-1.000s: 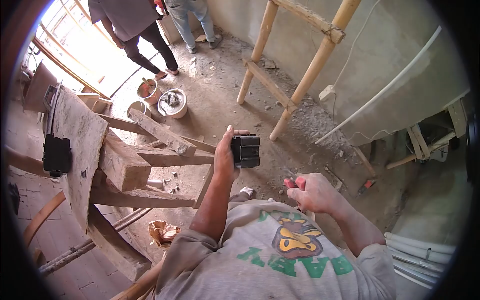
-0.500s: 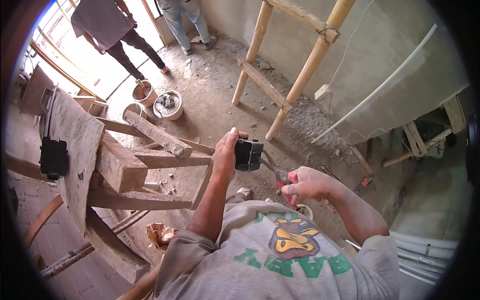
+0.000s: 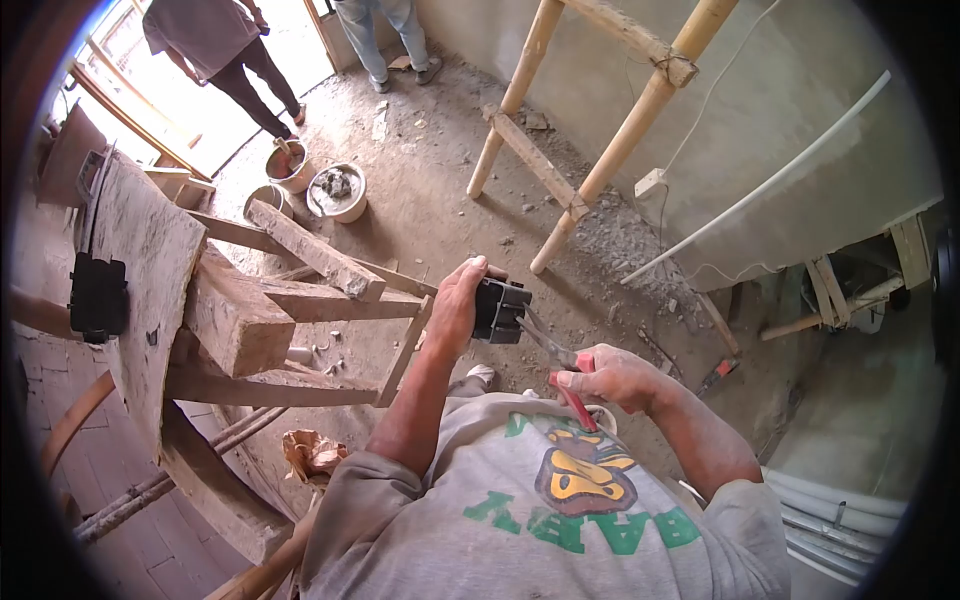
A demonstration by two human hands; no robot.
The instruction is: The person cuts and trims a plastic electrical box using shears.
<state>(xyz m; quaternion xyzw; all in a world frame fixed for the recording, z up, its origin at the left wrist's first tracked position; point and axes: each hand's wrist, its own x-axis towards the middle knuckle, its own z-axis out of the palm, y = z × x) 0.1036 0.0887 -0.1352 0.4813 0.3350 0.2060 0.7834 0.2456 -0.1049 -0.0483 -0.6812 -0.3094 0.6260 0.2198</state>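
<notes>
My left hand (image 3: 458, 308) is closed around a black plastic electrical box (image 3: 502, 312), held up in front of my chest. In my right hand (image 3: 625, 380) is a pair of pliers with red handles (image 3: 576, 404). Its metal jaws touch the near right side of the box; the handles are spread apart in my grip. My fingers and palm cover the left part of the box. Another black box (image 3: 97, 298) lies on the wooden plank at the left.
A rough wooden bench (image 3: 150, 270) stands at my left. Beyond it are a bucket of grey mortar (image 3: 345, 212) and more buckets. A pole ladder (image 3: 625, 130) leans at the right wall. Two people stand near the doorway. White pipes (image 3: 840, 500) lie at right.
The pliers' handles look wider apart, and the jaws have shifted against the side of the box. My view has moved slightly; both hands keep their holds.
</notes>
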